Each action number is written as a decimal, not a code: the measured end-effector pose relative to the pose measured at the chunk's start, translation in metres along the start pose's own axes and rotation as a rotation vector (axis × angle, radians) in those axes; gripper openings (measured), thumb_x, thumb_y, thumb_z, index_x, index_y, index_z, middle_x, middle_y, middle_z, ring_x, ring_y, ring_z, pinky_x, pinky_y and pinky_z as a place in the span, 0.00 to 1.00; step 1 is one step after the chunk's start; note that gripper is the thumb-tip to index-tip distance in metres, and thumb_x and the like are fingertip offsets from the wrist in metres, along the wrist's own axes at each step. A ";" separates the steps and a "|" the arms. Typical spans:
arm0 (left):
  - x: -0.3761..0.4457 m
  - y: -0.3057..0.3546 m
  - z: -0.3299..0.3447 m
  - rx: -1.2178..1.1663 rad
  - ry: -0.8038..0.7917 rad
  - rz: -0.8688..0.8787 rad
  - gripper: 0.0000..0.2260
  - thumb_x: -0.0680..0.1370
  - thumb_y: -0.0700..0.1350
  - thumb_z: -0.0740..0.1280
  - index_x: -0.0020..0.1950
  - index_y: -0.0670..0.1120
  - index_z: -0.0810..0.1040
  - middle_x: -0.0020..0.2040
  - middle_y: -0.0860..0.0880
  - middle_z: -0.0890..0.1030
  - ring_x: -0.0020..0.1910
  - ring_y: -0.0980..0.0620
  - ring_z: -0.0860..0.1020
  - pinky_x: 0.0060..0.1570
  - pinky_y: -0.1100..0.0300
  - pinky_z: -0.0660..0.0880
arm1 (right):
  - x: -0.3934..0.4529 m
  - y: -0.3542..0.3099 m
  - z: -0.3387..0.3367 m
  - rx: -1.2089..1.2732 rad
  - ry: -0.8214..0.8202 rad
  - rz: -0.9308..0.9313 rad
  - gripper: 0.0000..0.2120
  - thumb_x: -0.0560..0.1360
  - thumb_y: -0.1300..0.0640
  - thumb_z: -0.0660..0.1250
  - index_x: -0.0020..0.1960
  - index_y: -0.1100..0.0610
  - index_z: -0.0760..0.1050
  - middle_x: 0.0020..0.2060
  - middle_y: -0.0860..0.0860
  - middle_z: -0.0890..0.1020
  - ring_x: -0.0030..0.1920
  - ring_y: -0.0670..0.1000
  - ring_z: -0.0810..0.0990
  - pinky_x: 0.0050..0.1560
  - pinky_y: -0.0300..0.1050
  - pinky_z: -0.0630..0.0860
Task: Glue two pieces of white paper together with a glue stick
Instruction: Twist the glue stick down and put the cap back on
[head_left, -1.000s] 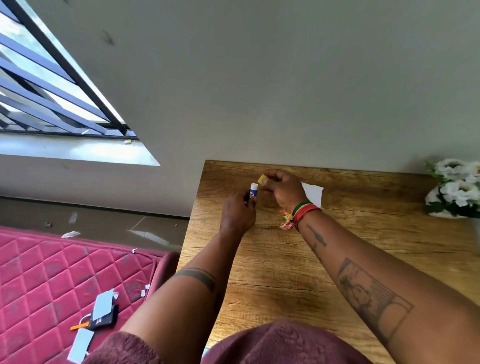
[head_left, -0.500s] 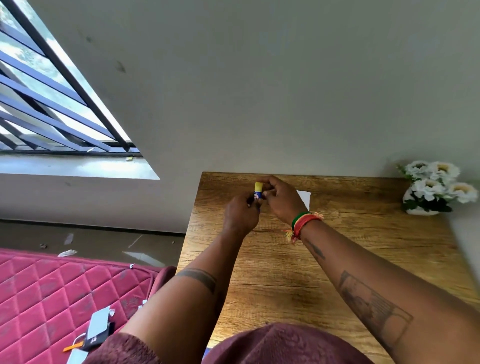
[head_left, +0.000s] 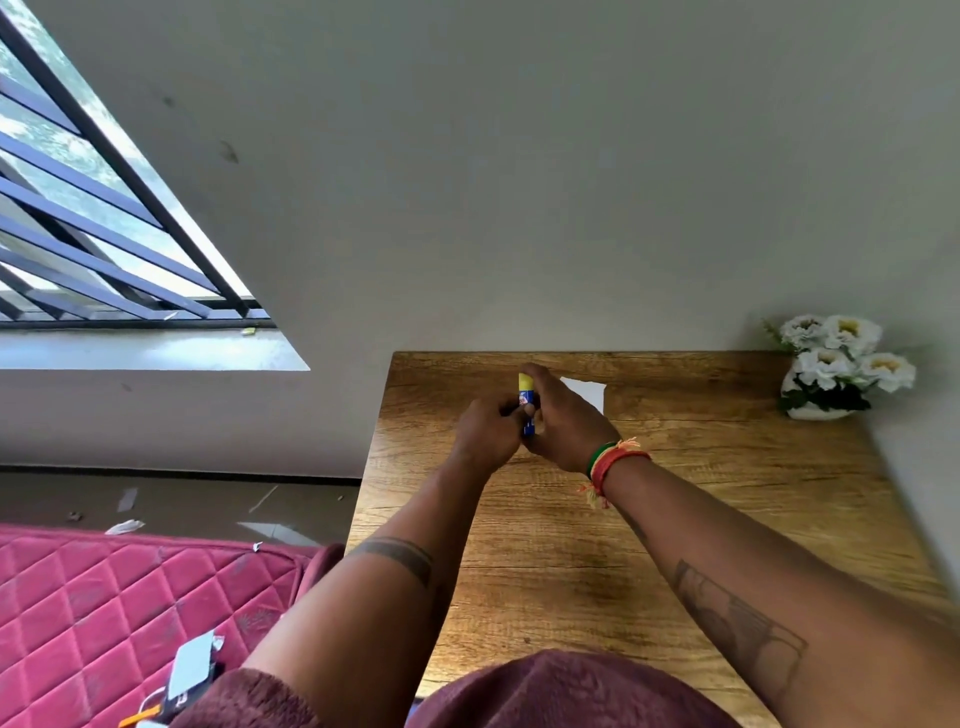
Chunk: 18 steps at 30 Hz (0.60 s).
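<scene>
I grip the blue glue stick (head_left: 527, 410), yellow cap on, between my left hand (head_left: 488, 434) and right hand (head_left: 569, 423) near the bench's (head_left: 675, 519) far edge; its label is unreadable. White paper (head_left: 587, 391) lies just behind my right hand, and a white pot of flowers (head_left: 836, 364) fills the far right corner.

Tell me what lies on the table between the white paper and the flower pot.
Nothing: in the head view, only bare wooden table shows between the white paper and the flower pot. Both hands hold the glue stick left of the paper.

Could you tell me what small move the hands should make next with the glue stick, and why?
Probably set the glue stick down on the table. Its yellow cap is on, both the left hand and right hand are closed around it, and the white paper lies just beyond, needing free hands.
</scene>
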<state>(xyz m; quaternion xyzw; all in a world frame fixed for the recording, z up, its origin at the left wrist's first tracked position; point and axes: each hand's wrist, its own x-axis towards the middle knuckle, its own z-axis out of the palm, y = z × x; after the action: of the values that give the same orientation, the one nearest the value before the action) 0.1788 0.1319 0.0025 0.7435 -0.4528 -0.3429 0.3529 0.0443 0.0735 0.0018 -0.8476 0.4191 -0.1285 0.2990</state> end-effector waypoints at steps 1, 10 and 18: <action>0.000 0.001 0.002 -0.010 0.001 -0.011 0.06 0.81 0.50 0.67 0.48 0.56 0.85 0.40 0.59 0.84 0.41 0.58 0.81 0.40 0.56 0.74 | -0.001 0.001 0.001 0.006 0.000 0.003 0.44 0.72 0.57 0.75 0.78 0.45 0.52 0.66 0.56 0.76 0.56 0.56 0.82 0.51 0.52 0.82; 0.020 0.007 0.025 -0.097 -0.027 -0.081 0.07 0.79 0.48 0.73 0.56 0.53 0.87 0.46 0.55 0.87 0.46 0.57 0.83 0.49 0.55 0.80 | -0.012 0.028 -0.001 0.339 0.114 0.226 0.23 0.79 0.56 0.69 0.73 0.49 0.70 0.56 0.47 0.83 0.52 0.51 0.85 0.52 0.48 0.81; 0.043 0.024 0.063 0.171 -0.154 0.056 0.17 0.82 0.47 0.68 0.71 0.47 0.78 0.62 0.47 0.83 0.59 0.49 0.80 0.55 0.60 0.73 | -0.011 0.073 -0.028 0.291 0.357 0.486 0.11 0.75 0.61 0.73 0.57 0.59 0.78 0.54 0.56 0.84 0.53 0.58 0.82 0.52 0.47 0.77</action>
<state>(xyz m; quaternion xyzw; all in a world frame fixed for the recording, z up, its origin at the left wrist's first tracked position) 0.1311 0.0703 -0.0182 0.7294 -0.5268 -0.3493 0.2617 -0.0214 0.0365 -0.0202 -0.6354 0.6318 -0.2587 0.3607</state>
